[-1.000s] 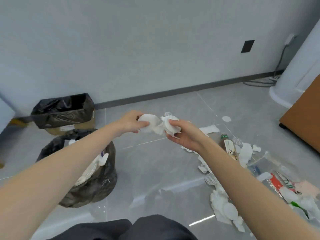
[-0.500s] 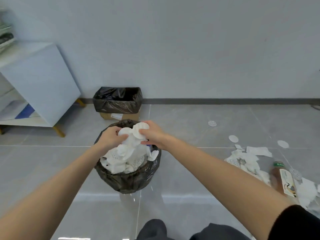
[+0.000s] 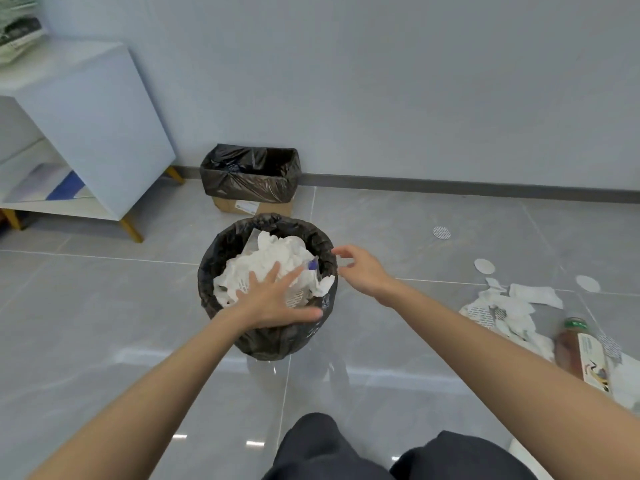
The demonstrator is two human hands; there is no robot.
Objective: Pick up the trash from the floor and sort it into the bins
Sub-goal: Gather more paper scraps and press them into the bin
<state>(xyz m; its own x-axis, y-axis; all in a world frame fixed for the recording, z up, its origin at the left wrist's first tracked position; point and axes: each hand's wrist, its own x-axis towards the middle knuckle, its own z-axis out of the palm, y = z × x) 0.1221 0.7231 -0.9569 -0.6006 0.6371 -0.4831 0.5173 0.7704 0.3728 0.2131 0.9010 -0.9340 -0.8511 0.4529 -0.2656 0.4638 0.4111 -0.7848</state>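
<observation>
Paper (image 3: 273, 268) heaps the round bin (image 3: 221, 251) (rim-high); bare floor (image 3: 104, 323) lies leftward.

White cabinet (image 3: 104, 126) w/ wooden legs stands left, against wall (image 3: 415, 81)

My left hand (image 3: 277, 303) is held flat, palm down, fingers (image 3: 273, 273) spread toward one o'clock, while my right hand (image 3: 363, 273), at its two o'clock, hangs loosely curled and empty.
</observation>
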